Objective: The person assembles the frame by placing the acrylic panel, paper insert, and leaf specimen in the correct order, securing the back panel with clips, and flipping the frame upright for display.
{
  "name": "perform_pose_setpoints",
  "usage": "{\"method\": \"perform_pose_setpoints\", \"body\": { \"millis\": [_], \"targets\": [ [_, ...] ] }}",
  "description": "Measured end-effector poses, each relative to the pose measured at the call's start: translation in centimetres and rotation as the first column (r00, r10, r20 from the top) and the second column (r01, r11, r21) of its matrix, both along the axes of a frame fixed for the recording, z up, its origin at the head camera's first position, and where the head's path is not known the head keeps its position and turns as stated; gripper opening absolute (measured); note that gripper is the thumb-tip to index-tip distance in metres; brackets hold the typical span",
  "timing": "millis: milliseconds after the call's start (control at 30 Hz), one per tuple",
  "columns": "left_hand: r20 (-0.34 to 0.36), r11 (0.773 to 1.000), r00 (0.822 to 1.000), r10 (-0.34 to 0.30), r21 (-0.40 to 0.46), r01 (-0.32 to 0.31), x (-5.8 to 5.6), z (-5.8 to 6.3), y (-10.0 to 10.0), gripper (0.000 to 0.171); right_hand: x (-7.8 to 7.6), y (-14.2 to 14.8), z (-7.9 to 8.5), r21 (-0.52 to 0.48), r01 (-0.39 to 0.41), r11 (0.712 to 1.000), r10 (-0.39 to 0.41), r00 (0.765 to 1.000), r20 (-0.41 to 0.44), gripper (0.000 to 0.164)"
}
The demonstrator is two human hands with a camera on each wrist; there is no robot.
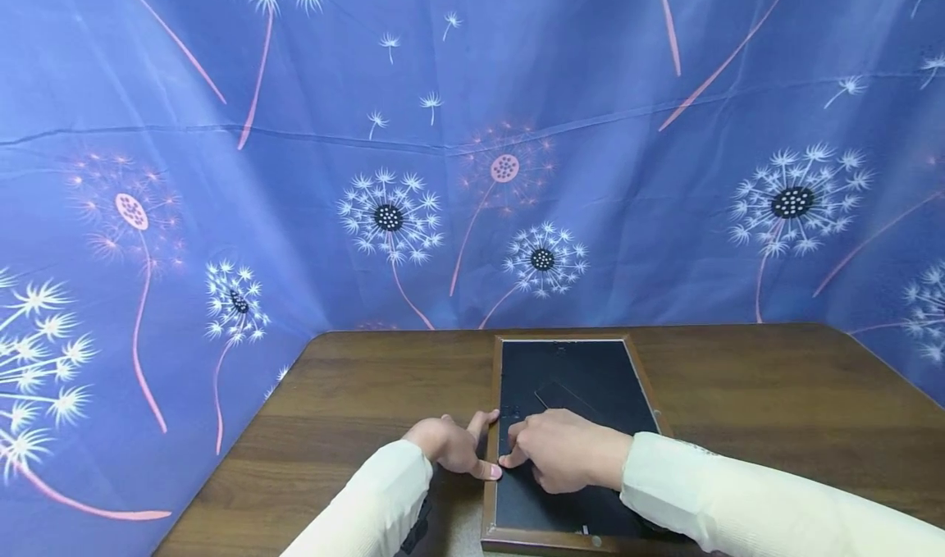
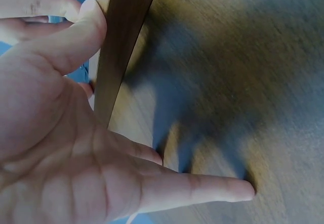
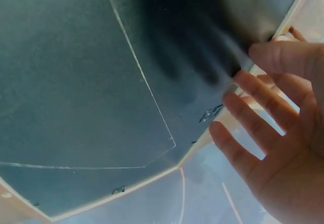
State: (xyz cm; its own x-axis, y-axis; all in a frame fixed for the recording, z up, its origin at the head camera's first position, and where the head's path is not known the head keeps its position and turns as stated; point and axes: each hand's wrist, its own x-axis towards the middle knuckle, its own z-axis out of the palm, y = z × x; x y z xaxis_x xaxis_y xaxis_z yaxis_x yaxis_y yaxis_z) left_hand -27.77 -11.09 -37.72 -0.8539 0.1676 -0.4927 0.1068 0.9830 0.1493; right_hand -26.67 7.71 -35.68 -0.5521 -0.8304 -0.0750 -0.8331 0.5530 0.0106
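A picture frame with a brown wooden rim (image 1: pixel 490 508) lies back side up on the table, its black backing board (image 1: pixel 535 364) showing. My left hand (image 1: pixel 452 449) is at the rim's left side. In the left wrist view its thumb (image 2: pixel 83 37) presses the wooden edge (image 2: pixel 124 27), while other fingers stretch out straight to the tabletop. My right hand (image 1: pixel 568 450) reaches across the board, fingertips at the inner left edge near the left thumb. In the right wrist view those fingers (image 3: pixel 255 118) are mostly straight, beside a small dark metal fitting (image 3: pixel 210 114).
The brown wooden table (image 1: pixel 746 401) extends on both sides of the frame. A blue cloth with dandelion prints (image 1: pixel 627 180) hangs behind the table and along its left. Another small fitting (image 3: pixel 118 189) sits on the board's border. A thin pale line crosses the board.
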Motion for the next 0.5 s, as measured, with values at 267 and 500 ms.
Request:
{"method": "perform_pose_setpoints", "body": {
  "millis": [267,500],
  "targets": [
    [-0.019,0.999,0.999,0.03,-0.018,-0.03,-1.4,-2.0,-0.1,0.089,0.5,1.2,-0.2,0.087,0.108,0.99,-0.119,0.984,0.133,0.063],
    [-0.037,1.0,0.999,0.026,-0.012,-0.026,-1.4,-2.0,-0.2,0.089,0.5,2.2,0.0,0.01,0.146,0.989,-0.144,0.956,0.254,0.05]
  ]
}}
